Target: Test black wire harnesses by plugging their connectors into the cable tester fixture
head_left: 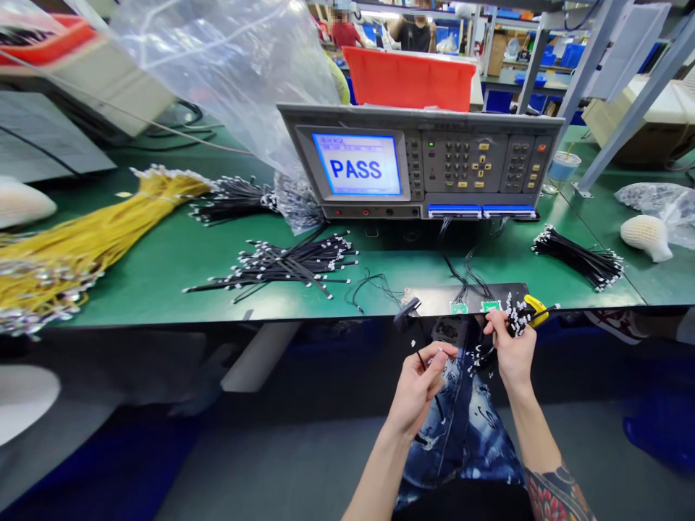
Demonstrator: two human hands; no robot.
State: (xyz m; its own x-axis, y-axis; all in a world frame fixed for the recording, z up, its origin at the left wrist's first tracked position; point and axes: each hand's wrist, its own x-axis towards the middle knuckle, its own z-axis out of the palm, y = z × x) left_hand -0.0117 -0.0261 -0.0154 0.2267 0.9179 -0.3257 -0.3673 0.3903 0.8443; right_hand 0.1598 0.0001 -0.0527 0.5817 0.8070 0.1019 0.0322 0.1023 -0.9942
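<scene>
My left hand (418, 387) is closed in front of the table edge, around a short black cable (439, 407) with white end connectors. At the table edge, my right hand (513, 351) is closed on a bundle of black cables (518, 315) whose white connectors stick out above and below the fingers. Its fingertips are close to a small green circuit board (491, 307); whether they touch it I cannot tell. A second green board (459, 308) lies to the left. Wires run from both boards up to the grey tester (352, 206), whose screen (355, 166) reads PASS.
Loose black cables (287, 262) lie left of the boards, beside a yellow cable bundle (124, 224). Another black cable bundle (578, 257) is on the right. A red bin (410, 78) stands behind the tester, and clear plastic (228, 58) hangs at its left.
</scene>
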